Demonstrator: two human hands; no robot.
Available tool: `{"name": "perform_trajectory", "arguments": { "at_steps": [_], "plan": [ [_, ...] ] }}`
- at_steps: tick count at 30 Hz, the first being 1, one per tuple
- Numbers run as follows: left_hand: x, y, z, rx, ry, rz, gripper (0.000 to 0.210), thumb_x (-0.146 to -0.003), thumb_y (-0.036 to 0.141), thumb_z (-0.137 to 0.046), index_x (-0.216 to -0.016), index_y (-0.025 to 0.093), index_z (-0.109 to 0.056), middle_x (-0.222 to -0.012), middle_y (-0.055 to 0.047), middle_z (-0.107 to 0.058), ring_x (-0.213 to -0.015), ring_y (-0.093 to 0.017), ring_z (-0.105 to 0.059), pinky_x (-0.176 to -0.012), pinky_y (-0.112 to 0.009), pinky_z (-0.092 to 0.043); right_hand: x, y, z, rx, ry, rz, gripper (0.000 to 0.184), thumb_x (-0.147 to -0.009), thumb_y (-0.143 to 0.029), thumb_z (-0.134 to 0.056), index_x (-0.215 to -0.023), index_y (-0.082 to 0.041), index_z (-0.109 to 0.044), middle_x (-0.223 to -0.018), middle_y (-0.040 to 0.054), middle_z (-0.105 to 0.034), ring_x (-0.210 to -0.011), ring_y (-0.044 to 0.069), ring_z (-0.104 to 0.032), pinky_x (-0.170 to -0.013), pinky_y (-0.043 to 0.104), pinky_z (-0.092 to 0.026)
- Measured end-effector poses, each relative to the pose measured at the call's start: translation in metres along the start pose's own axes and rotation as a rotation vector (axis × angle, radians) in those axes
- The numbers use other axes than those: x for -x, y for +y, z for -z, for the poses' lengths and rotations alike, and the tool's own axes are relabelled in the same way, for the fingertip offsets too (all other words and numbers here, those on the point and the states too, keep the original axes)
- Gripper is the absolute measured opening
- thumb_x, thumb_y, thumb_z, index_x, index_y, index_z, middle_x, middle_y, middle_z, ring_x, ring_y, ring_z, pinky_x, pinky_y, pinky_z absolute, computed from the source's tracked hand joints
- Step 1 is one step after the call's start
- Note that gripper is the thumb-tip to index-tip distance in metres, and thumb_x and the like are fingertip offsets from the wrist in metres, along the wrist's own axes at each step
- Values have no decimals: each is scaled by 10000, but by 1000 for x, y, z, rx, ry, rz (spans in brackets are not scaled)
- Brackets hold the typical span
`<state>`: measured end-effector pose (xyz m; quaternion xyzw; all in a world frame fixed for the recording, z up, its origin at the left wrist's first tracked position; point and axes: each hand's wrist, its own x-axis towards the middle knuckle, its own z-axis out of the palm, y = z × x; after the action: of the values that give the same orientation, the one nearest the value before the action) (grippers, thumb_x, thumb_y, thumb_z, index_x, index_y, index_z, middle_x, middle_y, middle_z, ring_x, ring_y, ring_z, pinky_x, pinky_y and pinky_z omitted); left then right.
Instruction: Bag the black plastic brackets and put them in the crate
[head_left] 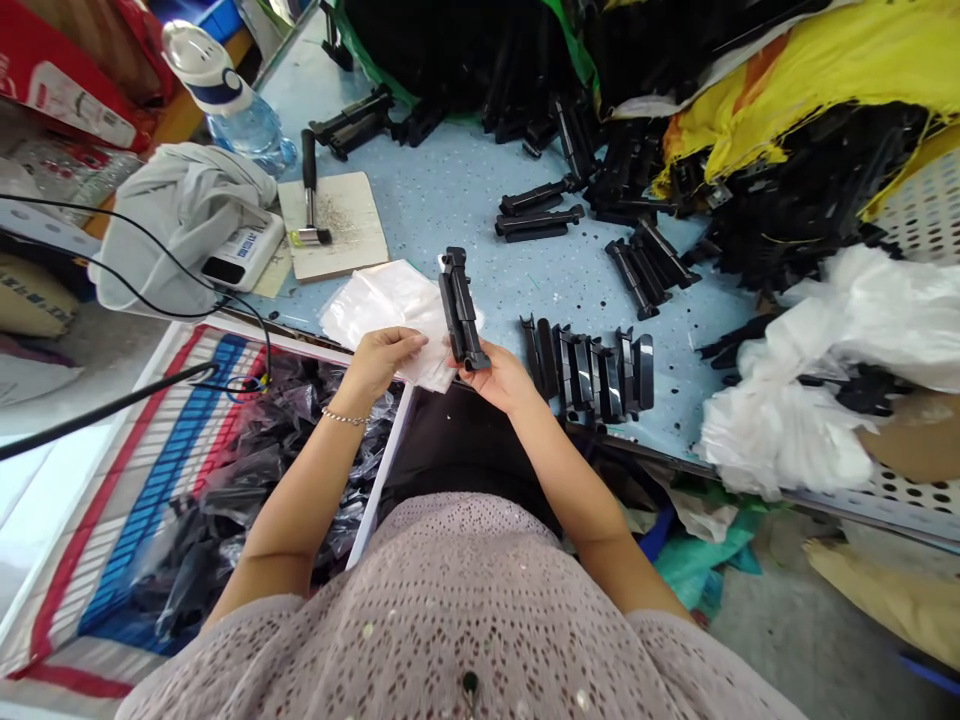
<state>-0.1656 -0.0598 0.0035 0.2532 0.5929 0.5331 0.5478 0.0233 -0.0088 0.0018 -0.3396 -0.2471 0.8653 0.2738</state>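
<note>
**Reader:** What is at the centre?

**Describer:** A black part (462, 310), held over the near edge of a blue speckled table (442, 190). The right hand (504, 378) grips its lower end; the far end is free and tilts slightly left. The left hand (379, 365) has thumb and forefinger together, seemingly pinching the edge of white plastic film (367, 305). I cannot tell whether that is one layer or several.

**Reader:** How are both best handled?

**Describer:** In my judgement, a light pinch on one layer would suit the film, since it looks thin and likely to cling or crease. The part wants a steady grip near its end, with its projecting corners clear of the film.

**Reader:** How does the part look?

**Describer:** Long, narrow and glossy, with ridges along its length and small projections at the ends. Finer detail is too small to tell.

**Reader:** And around it?

**Describer:** Right of the hands, a row of similar black parts (589, 370) lies side by side. Beyond the film, a hammer (310, 200) rests on a pale board (349, 225), near a blue bottle (247, 125). Farther right, more black pieces spill from a yellow sack (825, 80).
</note>
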Motion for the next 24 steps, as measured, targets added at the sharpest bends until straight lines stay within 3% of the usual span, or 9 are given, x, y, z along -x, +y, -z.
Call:
{"name": "perform_trajectory", "arguments": {
  "at_steps": [3, 6, 8, 10, 13, 18, 20, 22, 24],
  "plan": [
    [2, -4, 2, -57, 54, -111, 281, -657, 386, -851, -783, 166, -728, -740, -34, -676, -655, -144, -578, -611, -273, -456, 3, 0, 2, 61, -54, 31, 257, -827, -405, -819, -941, -185, -748, -853, 21, -770, -725, 156, -739, -713, 268, -603],
    [9, -1, 7, -405, 156, -430, 75, -803, 281, -699, -803, 207, -710, -998, -82, -722, -921, -222, -648, -844, -375, -543, 3, -4, 6, 95, 29, 103, 272, -768, -410, -862, -873, -194, -735, -803, 10, -751, -743, 169, -739, -758, 301, -609],
    [14, 3, 11, -734, 170, -573, 171, -868, 188, -574, -853, 225, -741, -1128, -107, -718, -1073, -274, -631, -978, -453, -522, 8, -10, 9, 112, 106, 144, 285, -751, -425, -867, -846, -196, -727, -804, 15, -747, -776, 183, -740, -758, 310, -605],
    [16, 7, 14, -931, 141, -622, 310, -894, 141, -498, -1012, 229, -771, -1186, -123, -712, -1123, -299, -630, -1016, -484, -518, 20, -16, 12, 148, 155, 199, 293, -761, -445, -852, -875, -204, -731, -836, 21, -749, -810, 194, -742, -749, 313, -600],
    [17, 9, 11, -969, 103, -654, 426, -924, 149, -484, -1287, 192, -702, -1306, -142, -676, -1178, -286, -653, -1036, -443, -543, 52, -13, 14, 197, 88, 172, 326, -827, -508, -779, -928, -202, -731, -848, 42, -752, -768, 194, -735, -669, 298, -587],
    [24, 5, 6, -955, 47, -695, 581, -908, 95, -498, -1485, 156, -540, -1464, -179, -581, -1276, -274, -639, -1020, -399, -593, 77, 15, 24, 50, -244, -254, 414, -851, -531, -699, -955, -130, -700, -713, 58, -713, -525, 122, -594, -418, 212, -438],
    [33, 1, 4, -1003, 15, -778, 644, -930, 73, -472, -1566, 165, -438, -1531, -192, -526, -1381, -296, -575, -1077, -422, -575, 67, 21, 27, -32, -268, -304, 419, -832, -518, -711, -947, -116, -685, -572, -24, -592, -417, 64, -416, -361, 170, -317],
    [46, -7, -2, -1047, -91, -877, 695, -959, 58, -431, -1632, 192, -319, -1589, -192, -472, -1441, -300, -526, -1126, -439, -550, 55, 20, 27, -11, -236, -280, 408, -843, -528, -700, -906, -126, -671, -499, -90, -446, -376, 38, -248, -347, 168, -227],
    [60, -16, -11, -1048, -258, -950, 746, -968, 26, -380, -1667, 227, -212, -1617, -175, -444, -1469, -279, -500, -1155, -434, -533, 48, 17, 22, 165, -100, -165, 384, -895, -539, -650, -810, -164, -636, -488, -91, -400, -377, 49, -240, -363, 188, -221]
  ]
}}
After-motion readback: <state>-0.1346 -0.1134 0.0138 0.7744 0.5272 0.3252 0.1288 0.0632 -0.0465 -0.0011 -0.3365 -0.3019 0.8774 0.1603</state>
